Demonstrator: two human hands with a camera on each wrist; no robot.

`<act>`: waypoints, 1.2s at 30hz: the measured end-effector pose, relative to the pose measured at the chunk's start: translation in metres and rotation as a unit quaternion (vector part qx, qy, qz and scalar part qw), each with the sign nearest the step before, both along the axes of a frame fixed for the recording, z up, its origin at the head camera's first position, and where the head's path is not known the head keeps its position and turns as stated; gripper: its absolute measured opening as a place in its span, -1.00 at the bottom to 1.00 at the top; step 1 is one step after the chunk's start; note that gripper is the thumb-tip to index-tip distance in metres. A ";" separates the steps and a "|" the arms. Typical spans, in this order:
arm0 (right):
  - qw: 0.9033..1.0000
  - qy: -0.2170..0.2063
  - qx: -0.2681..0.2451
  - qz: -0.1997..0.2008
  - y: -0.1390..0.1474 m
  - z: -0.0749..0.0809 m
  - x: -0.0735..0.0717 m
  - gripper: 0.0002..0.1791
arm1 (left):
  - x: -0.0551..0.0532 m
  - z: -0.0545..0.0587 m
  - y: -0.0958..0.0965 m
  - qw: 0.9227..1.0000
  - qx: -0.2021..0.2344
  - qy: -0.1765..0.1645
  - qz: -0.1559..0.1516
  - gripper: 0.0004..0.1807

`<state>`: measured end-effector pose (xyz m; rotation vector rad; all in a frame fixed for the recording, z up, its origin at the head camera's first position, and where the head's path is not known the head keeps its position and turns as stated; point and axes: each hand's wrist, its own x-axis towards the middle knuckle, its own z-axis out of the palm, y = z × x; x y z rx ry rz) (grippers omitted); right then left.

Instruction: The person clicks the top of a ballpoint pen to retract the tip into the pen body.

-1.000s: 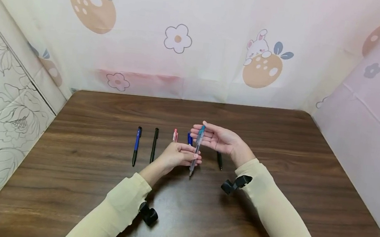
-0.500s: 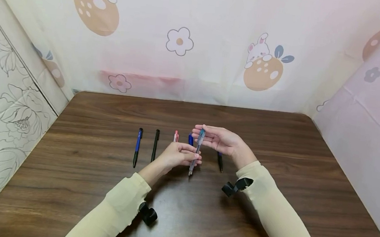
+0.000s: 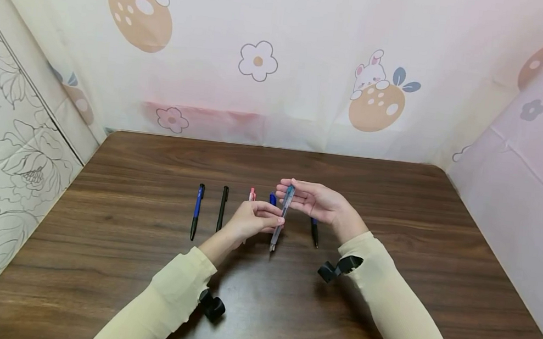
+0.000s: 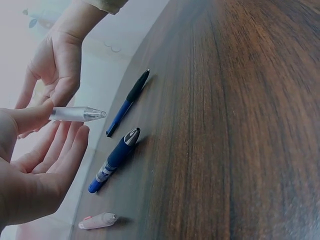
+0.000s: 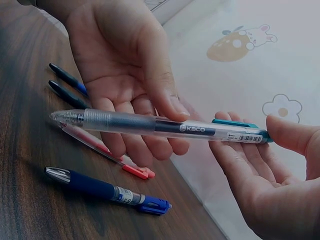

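Observation:
Both hands hold one clear-barrelled pen with a teal clip and teal end, raised over the table. My left hand has its thumb on the middle of the barrel and its fingers behind it. At the teal end, my right hand holds the pen between thumb tip and fingers, palm facing up. The pen's clear tip points down toward the near side of the table, free of both hands. Behind the hands lie a blue pen and a pink clear pen, both partly covered in the head view.
On the brown wooden table, a blue-and-black pen and a black pen lie at the left. Another blue-and-black pen lies below the right hand. A patterned curtain hangs behind the table.
The left fingers have shifted slightly back along the pen, while both hands keep hold of it. The head view has tilted up a little.

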<state>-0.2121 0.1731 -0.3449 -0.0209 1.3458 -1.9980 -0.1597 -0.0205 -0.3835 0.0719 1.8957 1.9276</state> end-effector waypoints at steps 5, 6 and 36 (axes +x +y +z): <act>1.000 0.005 0.002 0.004 0.001 -0.001 0.000 -0.48 | 0.001 0.001 0.002 1.000 -0.025 0.018 0.006 -0.72; 1.000 0.006 0.003 0.005 0.001 -0.001 0.000 -0.46 | 0.001 0.001 0.003 0.999 -0.030 0.022 0.007 -0.72; 0.986 0.065 0.141 -0.057 0.029 -0.008 -0.006 -0.42 | -0.008 -0.004 0.028 0.997 -0.072 0.017 0.016 -0.81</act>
